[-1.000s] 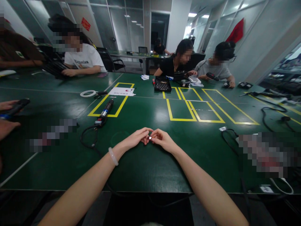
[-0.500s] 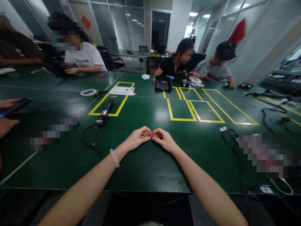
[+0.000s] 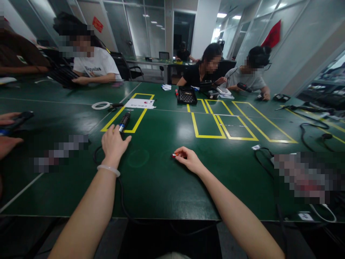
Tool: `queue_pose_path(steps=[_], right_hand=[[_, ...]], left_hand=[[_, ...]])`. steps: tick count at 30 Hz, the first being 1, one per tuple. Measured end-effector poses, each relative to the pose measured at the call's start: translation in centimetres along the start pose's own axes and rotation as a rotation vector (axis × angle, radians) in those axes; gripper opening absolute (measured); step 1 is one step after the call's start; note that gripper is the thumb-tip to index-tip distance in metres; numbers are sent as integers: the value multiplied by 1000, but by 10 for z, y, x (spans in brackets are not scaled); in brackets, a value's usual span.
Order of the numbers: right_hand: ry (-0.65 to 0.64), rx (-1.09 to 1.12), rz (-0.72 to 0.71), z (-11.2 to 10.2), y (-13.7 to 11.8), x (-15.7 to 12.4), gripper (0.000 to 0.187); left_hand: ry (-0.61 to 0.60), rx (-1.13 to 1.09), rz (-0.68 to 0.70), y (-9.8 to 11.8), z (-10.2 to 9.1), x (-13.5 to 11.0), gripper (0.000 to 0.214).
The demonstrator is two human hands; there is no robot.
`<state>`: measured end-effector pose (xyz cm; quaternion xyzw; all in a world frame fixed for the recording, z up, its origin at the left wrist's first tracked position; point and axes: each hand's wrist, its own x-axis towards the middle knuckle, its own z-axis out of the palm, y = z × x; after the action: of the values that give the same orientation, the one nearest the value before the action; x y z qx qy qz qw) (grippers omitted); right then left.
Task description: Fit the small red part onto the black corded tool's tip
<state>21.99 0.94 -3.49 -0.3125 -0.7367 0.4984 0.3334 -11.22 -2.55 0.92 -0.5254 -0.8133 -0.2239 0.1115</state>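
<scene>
In the head view, my right hand (image 3: 188,159) pinches a small red piece (image 3: 174,155) with a pale spot between thumb and fingertips, just above the green table. It is too small to name. My left hand (image 3: 114,142) is at the back end of a corded, black cylindrical power tool with a blue band, which looks like an electric screwdriver (image 3: 124,121). Its fingers are spread and the thumb stands apart. The hand covers the tool's rear part, and I cannot tell whether it touches. The tool lies slantwise within a yellow taped outline (image 3: 139,121).
A black tray (image 3: 186,96) of small parts sits across the green table (image 3: 161,201). A white sheet (image 3: 140,104) and a coiled white cable (image 3: 101,105) lie beyond the tool. A black cord (image 3: 122,201) runs toward the near edge. Several co-workers sit around, one hand (image 3: 12,140) at left.
My left hand has let go of the small red piece and moved left to the tool, its fingers spreading. My right hand stays in place, still pinching the piece.
</scene>
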Motion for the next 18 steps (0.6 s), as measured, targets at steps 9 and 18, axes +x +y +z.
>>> queue_pose_path(steps=[9,18], right_hand=[[-21,-2,-13,1,2,-1,20],[-7,-38,-11,2,4,1,20]], left_hand=[[-311,110,-202,-33,7,13,72],[-380,135,-112,-23,5,16,63]])
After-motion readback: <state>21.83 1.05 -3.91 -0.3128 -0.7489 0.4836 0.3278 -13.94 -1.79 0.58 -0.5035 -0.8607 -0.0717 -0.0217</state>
